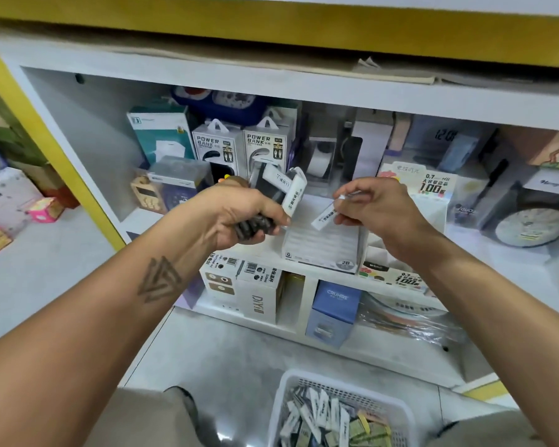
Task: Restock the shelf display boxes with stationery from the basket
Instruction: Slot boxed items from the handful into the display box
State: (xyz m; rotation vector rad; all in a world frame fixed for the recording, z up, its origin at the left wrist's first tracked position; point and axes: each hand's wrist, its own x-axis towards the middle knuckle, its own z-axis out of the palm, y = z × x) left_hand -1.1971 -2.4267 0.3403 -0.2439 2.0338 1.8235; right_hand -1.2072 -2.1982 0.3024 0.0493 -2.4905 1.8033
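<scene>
two hands full at the lead-case box

the white shelf point(304, 91) fills most of my view, packed along its back with goods, two "power bank" boxes point(218, 146) side by side among them. below me on the floor sits one white basket point(283, 411), its slotted wall showing, with a loose heap of small white and dark cases point(317, 414) inside, too many and too jumbled to count.

on the shelf ledge stands one white display box point(323, 250) marked 2b, with rows of cases lying flat in it. just to its right is a second display box point(397, 279) marked 0.7 and 100.

my left hand point(239, 217) is curled tight round a bundle of cases point(281, 188), white ends fanned up and dark ends poking out below my fingers; i can make out about three white ends, the rest i cannot tell.

my right hand point(378, 208) pinches one single white case point(325, 217) between thumb and fingertips, tilted, just above the 2b box.
</scene>
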